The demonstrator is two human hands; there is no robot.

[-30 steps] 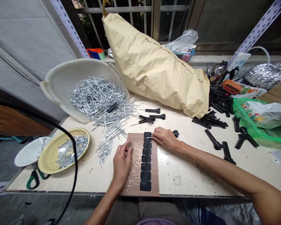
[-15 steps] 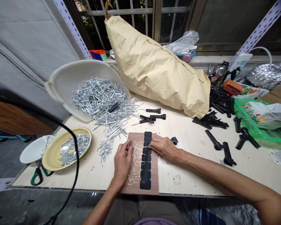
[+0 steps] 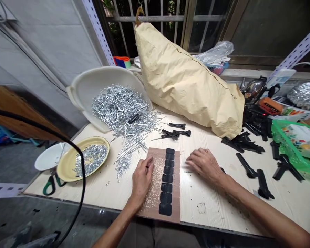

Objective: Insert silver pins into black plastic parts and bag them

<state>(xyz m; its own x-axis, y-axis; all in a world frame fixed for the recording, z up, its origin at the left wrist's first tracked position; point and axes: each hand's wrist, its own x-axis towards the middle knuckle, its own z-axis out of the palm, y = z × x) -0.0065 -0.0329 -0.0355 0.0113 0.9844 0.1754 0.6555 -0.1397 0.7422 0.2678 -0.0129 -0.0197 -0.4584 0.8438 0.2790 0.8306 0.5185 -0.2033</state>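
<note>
Resting on the brown board (image 3: 176, 194), the left hand (image 3: 142, 179) is curled, contents undeterminable; the right hand (image 3: 204, 163) is palm-down, fingers bent, over the counter (image 3: 212, 213) right of the board, grip likewise undeterminable; one board bears eight black pads (image 3: 167, 178) in one column; three black clips (image 3: 177, 125) lie beyond.

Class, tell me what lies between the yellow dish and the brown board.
The head view shows tiny silvery pieces, with loose metal pins at their far end, and the left hand overlapping the left edge of the brown board.
</note>
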